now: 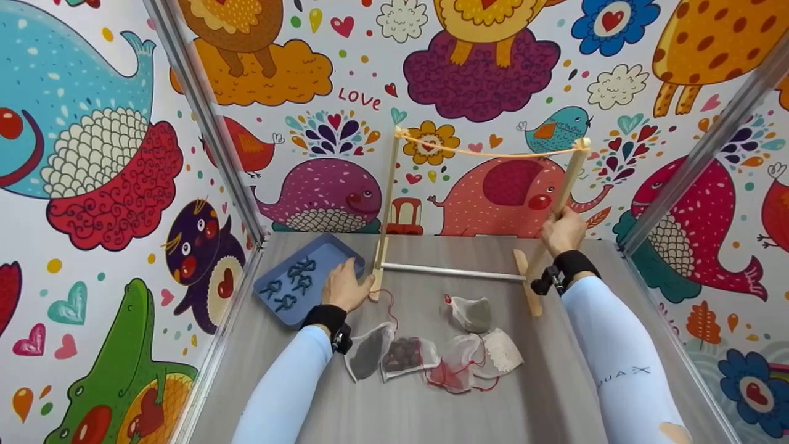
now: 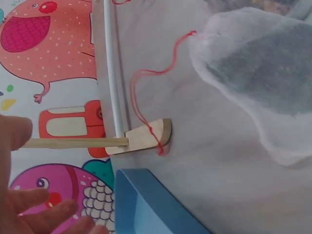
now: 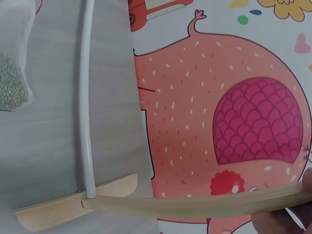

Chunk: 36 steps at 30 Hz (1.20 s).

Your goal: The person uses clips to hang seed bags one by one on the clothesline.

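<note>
A wooden stand [image 1: 386, 203] has two upright posts, a white crossbar [image 1: 453, 271] and an orange cord [image 1: 481, 152] strung between the post tops. My right hand [image 1: 564, 233] grips the right post [image 3: 195, 207] partway up, thumb and fingers around it. Beside the left post's foot [image 2: 141, 139], my left hand [image 1: 346, 287] reaches over the tray's right edge with fingers loosely spread; its thumb is near the left post in the left wrist view. A red drawstring [image 2: 156, 72] from a mesh bag of dark contents [image 1: 370, 351] lies across that foot.
A blue tray [image 1: 333, 243] with several dark green hooked or clip-like pieces [image 1: 302, 282] stands at the left. In front lie more mesh bags: brown contents [image 1: 404, 356], red [image 1: 453, 373], cream [image 1: 502, 353] and green beans [image 1: 473, 314]. Patterned walls rise behind and at both sides.
</note>
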### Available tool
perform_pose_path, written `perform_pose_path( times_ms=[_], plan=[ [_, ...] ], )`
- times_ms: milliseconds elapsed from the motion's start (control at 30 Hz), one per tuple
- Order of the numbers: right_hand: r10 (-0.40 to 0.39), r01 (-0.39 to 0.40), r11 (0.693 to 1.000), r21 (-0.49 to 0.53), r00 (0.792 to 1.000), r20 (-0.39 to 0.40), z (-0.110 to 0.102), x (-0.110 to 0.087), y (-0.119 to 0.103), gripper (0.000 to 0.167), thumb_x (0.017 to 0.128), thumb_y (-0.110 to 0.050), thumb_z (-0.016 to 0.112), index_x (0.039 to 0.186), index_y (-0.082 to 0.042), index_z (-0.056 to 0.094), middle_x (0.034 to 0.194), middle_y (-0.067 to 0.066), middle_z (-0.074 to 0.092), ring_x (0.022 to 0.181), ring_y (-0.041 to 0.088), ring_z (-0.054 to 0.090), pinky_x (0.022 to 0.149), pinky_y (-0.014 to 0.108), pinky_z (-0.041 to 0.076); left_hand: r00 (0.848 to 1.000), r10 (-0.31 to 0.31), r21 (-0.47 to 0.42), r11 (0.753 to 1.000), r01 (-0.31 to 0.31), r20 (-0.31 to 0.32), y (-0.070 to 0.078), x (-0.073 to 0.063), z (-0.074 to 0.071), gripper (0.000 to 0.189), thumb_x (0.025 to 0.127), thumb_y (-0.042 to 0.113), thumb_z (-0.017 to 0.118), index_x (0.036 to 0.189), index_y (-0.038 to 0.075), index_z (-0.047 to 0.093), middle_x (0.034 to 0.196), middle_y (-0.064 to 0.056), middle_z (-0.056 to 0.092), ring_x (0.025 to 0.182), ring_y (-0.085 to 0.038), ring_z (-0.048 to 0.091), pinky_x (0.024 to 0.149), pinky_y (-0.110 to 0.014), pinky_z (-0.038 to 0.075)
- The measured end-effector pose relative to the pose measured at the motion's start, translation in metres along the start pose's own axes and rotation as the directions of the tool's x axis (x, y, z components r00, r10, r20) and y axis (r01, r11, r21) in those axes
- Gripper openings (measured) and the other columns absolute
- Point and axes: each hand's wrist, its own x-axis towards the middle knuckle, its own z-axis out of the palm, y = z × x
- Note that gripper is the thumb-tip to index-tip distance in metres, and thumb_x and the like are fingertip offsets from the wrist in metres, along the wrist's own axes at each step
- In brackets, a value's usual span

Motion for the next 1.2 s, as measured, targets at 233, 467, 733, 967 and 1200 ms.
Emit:
perform_pose_path(
  times_ms=[233, 467, 733, 967, 1200],
  plan=[
    [-0.003, 0.003, 1.0, -0.001, 0.999, 0.033, 0.007, -0.002, -0.007, 0.036, 0.115, -0.019, 0.052, 0.135, 0.001, 0.075, 0.127, 0.027, 0.08, 0.117, 0.044, 0.074, 0.101, 0.055, 0.061, 0.999, -0.027, 0.004, 1.0, 0.027, 0.026, -0.017, 0.0, -0.003, 0.073, 0.108, 0.042, 0.069, 0.162, -0.003, 0.052, 0.161, -0.035, 0.059, 0.15, -0.054, 0.057, 0.125, -0.065, 0.048],
    [-0.031, 0.031, 1.0, 0.006, 0.998, 0.047, 0.01, -0.008, -0.003, 0.037, 0.115, -0.022, 0.056, 0.135, 0.002, 0.074, 0.123, 0.029, 0.08, 0.109, 0.043, 0.076, 0.096, 0.054, 0.063, 0.998, -0.055, 0.055, 0.997, 0.053, 0.029, -0.038, 0.004, -0.013, 0.072, 0.109, 0.038, 0.068, 0.162, -0.007, 0.05, 0.16, -0.036, 0.058, 0.15, -0.058, 0.055, 0.126, -0.067, 0.046],
    [0.034, -0.02, 0.998, -0.056, 0.966, 0.255, 0.015, -0.024, 0.029, 0.057, 0.107, -0.035, 0.069, 0.143, 0.009, 0.067, 0.135, 0.035, 0.075, 0.123, 0.048, 0.074, 0.107, 0.057, 0.062, 0.987, -0.158, 0.122, 0.981, 0.151, 0.044, -0.074, 0.013, -0.03, 0.069, 0.11, 0.036, 0.064, 0.161, -0.008, 0.049, 0.161, -0.039, 0.055, 0.15, -0.061, 0.052, 0.124, -0.071, 0.046],
    [0.159, -0.054, 0.97, -0.238, 0.88, 0.448, 0.02, -0.044, 0.04, 0.053, 0.098, -0.04, 0.074, 0.119, 0.009, 0.073, 0.1, 0.019, 0.076, 0.085, 0.03, 0.07, 0.068, 0.035, 0.06, 0.949, -0.301, 0.09, 0.952, 0.293, 0.091, -0.106, 0.013, -0.045, 0.069, 0.112, 0.033, 0.058, 0.166, -0.007, 0.042, 0.167, -0.041, 0.045, 0.154, -0.064, 0.045, 0.128, -0.072, 0.04],
    [0.182, -0.052, 0.968, -0.247, 0.822, 0.539, 0.034, -0.059, 0.037, 0.056, 0.098, -0.039, 0.08, 0.123, 0.01, 0.069, 0.109, 0.019, 0.072, 0.103, 0.036, 0.075, 0.085, 0.046, 0.071, 0.943, -0.287, 0.122, 0.955, 0.269, 0.17, -0.127, 0.0, -0.042, 0.067, 0.113, 0.026, 0.055, 0.169, -0.006, 0.037, 0.171, -0.045, 0.035, 0.157, -0.069, 0.037, 0.131, -0.076, 0.034]
  ],
)
